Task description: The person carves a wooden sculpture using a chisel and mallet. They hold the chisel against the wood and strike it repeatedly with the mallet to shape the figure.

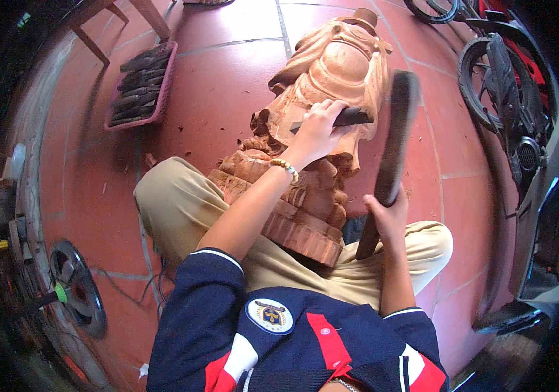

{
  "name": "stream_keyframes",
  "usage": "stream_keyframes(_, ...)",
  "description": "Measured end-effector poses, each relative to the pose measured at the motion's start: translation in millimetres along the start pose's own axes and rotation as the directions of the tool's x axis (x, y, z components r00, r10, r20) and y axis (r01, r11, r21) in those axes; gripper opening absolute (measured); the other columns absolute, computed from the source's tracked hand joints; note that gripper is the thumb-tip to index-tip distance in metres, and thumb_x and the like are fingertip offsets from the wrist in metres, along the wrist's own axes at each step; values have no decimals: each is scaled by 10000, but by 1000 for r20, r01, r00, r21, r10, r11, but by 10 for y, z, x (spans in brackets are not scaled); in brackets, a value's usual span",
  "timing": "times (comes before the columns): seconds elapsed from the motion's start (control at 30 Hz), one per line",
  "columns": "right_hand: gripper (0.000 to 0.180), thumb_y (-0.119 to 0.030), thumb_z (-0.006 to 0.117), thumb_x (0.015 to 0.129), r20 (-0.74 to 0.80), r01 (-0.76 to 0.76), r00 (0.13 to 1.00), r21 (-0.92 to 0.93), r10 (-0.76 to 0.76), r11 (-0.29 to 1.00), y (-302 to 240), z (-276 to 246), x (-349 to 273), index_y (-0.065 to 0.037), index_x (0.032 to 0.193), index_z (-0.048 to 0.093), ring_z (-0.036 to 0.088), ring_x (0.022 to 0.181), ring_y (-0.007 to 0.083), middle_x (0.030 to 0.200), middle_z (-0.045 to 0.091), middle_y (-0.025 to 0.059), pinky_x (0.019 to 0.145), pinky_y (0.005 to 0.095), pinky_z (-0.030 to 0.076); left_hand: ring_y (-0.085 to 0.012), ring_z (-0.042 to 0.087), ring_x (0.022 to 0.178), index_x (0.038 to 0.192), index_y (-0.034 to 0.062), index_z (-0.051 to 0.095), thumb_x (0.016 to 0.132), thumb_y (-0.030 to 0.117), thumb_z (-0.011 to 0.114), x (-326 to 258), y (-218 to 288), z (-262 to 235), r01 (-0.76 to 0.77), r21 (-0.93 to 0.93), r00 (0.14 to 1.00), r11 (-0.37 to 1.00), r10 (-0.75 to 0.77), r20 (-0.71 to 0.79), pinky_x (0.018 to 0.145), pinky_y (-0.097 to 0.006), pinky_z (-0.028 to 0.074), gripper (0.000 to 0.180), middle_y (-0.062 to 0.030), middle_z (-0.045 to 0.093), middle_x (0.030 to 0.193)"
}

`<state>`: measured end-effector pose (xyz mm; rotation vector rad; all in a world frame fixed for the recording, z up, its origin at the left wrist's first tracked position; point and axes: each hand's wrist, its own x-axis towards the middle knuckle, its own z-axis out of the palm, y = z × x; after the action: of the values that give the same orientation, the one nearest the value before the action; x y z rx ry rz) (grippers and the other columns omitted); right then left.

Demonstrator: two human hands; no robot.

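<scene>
A carved wooden statue [341, 65] of a round-bellied figure lies on the floor in front of me, its ridged base [296, 235] resting between my crossed legs. My left hand [319, 127] is closed around a chisel [354, 117], on the lower robe of the figure. The chisel's dark handle sticks out to the right of the fist, and a short bit of blade shows on the left. My right hand [389, 217] grips a long dark wooden club [398, 130] near its lower part. The club stands raised beside the statue, slightly blurred, apart from the chisel.
A pink basket [167, 91] of dark, long-handled tools [137, 85] stands at the far left, near a wooden stool's legs [90, 44]. Motorbike parts [511, 98] line the right side. A round black fan-like thing [80, 287] and a cable [126, 294] lie at the left. Red tiles [227, 78] cover the floor.
</scene>
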<state>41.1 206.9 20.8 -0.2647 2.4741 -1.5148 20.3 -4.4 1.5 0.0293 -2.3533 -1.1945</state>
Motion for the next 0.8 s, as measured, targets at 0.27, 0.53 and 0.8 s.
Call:
stream_keyframes(0.27, 398, -125, 644, 603, 99, -56, 993, -110, 67, 992, -159, 54, -35, 21, 943, 497, 501, 704, 124, 774, 557, 70, 659, 274, 429, -229, 545, 837, 999, 5, 507, 707, 97, 612, 22, 20, -12, 75, -197, 996, 978, -82, -29, 753, -321, 412, 324, -137, 550, 902)
stream_keyframes(0.53, 345, -92, 670, 625, -11, -68, 998, 4, 68, 998, -52, 4, -80, 20, 904, 500, 524, 687, 141, 774, 561, 70, 637, 278, 441, -286, 510, 868, 941, 38, 539, 673, 127, 632, -26, 17, 64, 36, -77, 997, 996, -30, 78, 771, -354, 392, 298, -133, 546, 859)
stream_keyframes(0.8, 339, -97, 665, 636, 9, 19, 1000, 68, -19, 998, -67, 6, -22, -4, 902, 476, 508, 708, 129, 791, 535, 46, 643, 280, 435, -296, 503, 877, 902, 25, 551, 640, 98, 612, -26, -29, 23, 120, -60, 993, 991, -119, 19, 777, -363, 388, 279, -140, 553, 849)
